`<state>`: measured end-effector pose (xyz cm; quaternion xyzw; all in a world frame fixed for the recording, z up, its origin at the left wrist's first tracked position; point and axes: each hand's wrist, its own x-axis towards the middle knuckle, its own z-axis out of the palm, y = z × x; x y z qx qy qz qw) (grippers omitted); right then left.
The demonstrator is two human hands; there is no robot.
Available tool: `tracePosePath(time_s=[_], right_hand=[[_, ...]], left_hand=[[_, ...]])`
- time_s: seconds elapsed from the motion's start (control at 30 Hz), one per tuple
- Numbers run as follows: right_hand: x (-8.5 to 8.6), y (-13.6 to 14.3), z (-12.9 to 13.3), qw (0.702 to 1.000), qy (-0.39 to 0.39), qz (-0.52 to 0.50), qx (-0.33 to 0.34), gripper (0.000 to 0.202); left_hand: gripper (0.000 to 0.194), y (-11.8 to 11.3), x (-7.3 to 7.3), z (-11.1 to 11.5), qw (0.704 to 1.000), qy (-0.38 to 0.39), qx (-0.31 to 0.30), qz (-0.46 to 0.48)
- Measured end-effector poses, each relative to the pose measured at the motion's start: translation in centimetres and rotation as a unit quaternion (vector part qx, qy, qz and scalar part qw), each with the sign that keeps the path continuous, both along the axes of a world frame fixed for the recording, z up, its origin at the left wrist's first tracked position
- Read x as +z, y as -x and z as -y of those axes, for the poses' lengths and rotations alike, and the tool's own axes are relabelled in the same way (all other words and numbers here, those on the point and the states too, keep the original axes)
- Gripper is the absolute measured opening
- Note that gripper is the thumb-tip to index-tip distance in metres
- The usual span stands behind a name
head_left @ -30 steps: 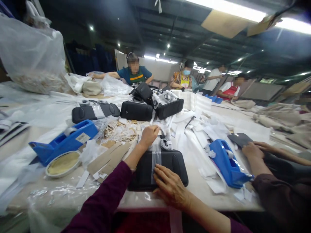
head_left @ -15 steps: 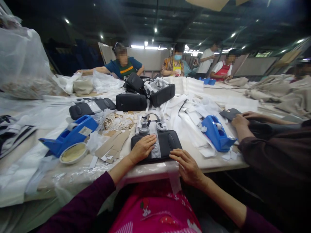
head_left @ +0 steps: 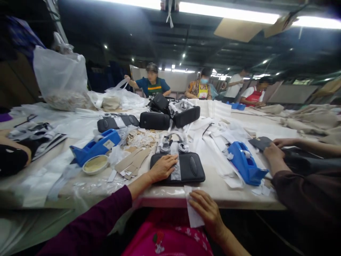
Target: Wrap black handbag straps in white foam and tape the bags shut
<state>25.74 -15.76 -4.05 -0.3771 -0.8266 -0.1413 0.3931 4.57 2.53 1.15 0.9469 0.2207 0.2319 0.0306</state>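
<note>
Bag (head_left: 187, 172) lay near the worktop's (head_left: 226, 196) front edge, the left hand (head_left: 163, 168) spread flat on it. The right hand (head_left: 209, 210) touched a pale strip (head_left: 194, 217), whether pinching I couldn't tell. Banding seemed underway, the next move calling for a steadied bag and controlled strip.

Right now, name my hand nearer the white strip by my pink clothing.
Right: the right hand touches the strip; the left hand is farther off, on the black bag.

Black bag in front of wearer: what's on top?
Pale strip across the middle of the black bag; left hand resting on both. Bag surface beneath the hand is covered.
</note>
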Motion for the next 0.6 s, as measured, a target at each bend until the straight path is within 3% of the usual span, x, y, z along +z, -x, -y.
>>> tracePosePath(time_s=[0.17,0.6], right_hand=[[2.2,2.1,0.9,0.999,0.007,0.019,0.028,0.024],[3.0,7.4,0.6,0.999,0.036,0.031,-0.001,0.031]], left_hand=[[0.037,0.3,-0.7,-0.6,0.999,0.028,-0.028,0.020],[0.048,0.9,-1.2,-0.4,0.999,0.033,-0.028,-0.004]])
